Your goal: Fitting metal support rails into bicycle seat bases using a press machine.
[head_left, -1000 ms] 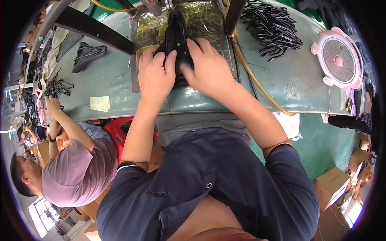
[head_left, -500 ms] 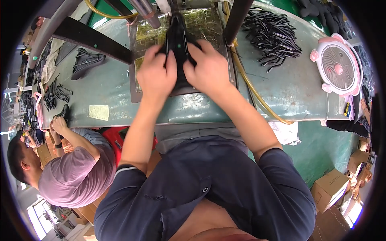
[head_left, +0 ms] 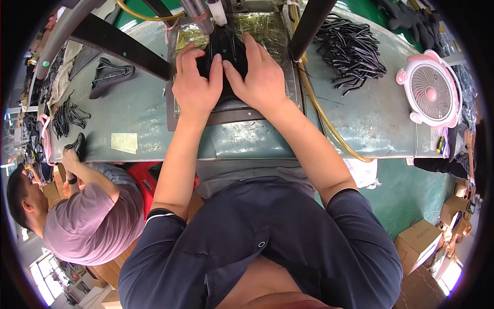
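Observation:
A black bicycle saddle (head_left: 224, 44) lies with its narrow nose away from me on a dark plate (head_left: 236, 116) under a machine. My left hand (head_left: 198, 82) is at its left side, fingers apart and slightly bent, the thumb resting on the saddle's top. On the other side, my right hand (head_left: 260, 80) has its fingers stretched forward and its thumb on the saddle near the middle. Both hands are open. Just beyond the nose hang a metal cylinder (head_left: 198, 15) and a white rod (head_left: 217, 14). My hands hide parts of the saddle's sides.
Dark machine posts (head_left: 121, 50) stand left and right. A yellow hose (head_left: 327, 121) runs along the right side. Black bent rods (head_left: 352, 51) and a pink-white fan (head_left: 431, 92) are right; another saddle (head_left: 109, 77) is left. A co-worker (head_left: 95, 221) sits at the left, handling a black piece.
Both hands have loosened from the saddle's sides, their fingers spreading and reaching forward. The saddle appears slightly lower in view, as does the machine above it.

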A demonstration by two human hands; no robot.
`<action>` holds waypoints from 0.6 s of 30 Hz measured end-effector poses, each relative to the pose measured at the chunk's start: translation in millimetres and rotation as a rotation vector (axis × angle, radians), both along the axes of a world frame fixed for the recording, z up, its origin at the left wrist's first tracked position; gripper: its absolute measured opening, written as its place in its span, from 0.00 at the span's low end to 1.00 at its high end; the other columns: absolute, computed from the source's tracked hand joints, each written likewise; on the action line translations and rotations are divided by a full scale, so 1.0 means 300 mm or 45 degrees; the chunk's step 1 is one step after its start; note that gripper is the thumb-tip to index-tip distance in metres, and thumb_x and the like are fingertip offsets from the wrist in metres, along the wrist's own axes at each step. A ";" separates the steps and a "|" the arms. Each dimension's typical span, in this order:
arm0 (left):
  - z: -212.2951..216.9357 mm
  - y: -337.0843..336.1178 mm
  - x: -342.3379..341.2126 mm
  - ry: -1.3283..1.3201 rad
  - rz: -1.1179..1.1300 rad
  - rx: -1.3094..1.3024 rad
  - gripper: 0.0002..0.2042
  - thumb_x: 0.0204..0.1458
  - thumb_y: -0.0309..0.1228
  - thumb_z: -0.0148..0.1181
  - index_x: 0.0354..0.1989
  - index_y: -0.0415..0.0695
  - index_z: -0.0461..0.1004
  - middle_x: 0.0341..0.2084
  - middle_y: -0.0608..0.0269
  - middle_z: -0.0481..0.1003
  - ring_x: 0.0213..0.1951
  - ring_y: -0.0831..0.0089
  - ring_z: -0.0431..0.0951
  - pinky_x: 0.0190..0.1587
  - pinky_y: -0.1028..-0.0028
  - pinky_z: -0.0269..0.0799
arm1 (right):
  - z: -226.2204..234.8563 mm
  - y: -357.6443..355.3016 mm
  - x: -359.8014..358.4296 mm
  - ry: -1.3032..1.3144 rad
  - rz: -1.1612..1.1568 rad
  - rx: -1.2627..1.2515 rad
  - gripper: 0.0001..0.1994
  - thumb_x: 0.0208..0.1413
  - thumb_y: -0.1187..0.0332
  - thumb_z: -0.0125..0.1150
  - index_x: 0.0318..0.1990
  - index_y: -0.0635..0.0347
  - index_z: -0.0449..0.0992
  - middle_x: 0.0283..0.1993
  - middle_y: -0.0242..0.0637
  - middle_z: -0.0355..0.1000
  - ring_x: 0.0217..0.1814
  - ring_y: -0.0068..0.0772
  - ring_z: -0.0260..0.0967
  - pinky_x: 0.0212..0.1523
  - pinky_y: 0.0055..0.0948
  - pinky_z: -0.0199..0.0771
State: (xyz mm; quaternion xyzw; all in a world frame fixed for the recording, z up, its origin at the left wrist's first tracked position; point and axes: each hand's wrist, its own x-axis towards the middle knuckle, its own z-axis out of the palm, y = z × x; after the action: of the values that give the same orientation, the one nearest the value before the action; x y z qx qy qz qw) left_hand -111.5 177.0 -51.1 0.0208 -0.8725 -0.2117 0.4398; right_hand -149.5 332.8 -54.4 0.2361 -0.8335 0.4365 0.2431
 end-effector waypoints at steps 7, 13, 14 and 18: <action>0.089 -0.038 0.024 -0.456 0.131 0.112 0.29 0.52 0.44 0.74 0.59 0.42 0.74 0.58 0.45 0.79 0.55 0.42 0.83 0.54 0.51 0.80 | 0.075 0.062 0.000 -0.289 0.169 -0.158 0.41 0.63 0.55 0.70 0.76 0.71 0.60 0.69 0.65 0.69 0.68 0.68 0.72 0.64 0.53 0.78; 0.117 -0.116 0.039 -0.698 -0.286 0.615 0.29 0.45 0.38 0.70 0.58 0.39 0.80 0.45 0.43 0.86 0.50 0.49 0.87 0.57 0.60 0.80 | 0.140 0.276 0.024 0.420 0.200 0.447 0.39 0.52 0.71 0.69 0.74 0.64 0.67 0.76 0.57 0.65 0.75 0.60 0.67 0.76 0.47 0.67; 0.141 -0.084 0.035 -0.800 -0.497 0.751 0.29 0.46 0.39 0.72 0.58 0.38 0.80 0.46 0.44 0.86 0.50 0.52 0.87 0.57 0.61 0.80 | 0.123 0.277 0.018 0.382 0.225 0.372 0.39 0.52 0.72 0.70 0.75 0.63 0.66 0.77 0.58 0.63 0.78 0.61 0.63 0.77 0.48 0.65; 0.226 0.030 0.129 -0.978 -1.191 1.019 0.25 0.66 0.44 0.68 0.59 0.33 0.78 0.46 0.46 0.86 0.48 0.57 0.88 0.51 0.65 0.83 | 0.001 0.274 0.041 -0.148 0.236 -0.183 0.32 0.64 0.73 0.66 0.75 0.66 0.64 0.74 0.45 0.68 0.76 0.46 0.67 0.77 0.39 0.65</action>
State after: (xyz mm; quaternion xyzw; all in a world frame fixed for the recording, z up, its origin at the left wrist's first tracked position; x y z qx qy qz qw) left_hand -72.8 186.0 16.7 -0.1222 -0.7387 -0.6585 -0.0755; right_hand -137.1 415.1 -54.1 0.2683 -0.7873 0.5287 0.1692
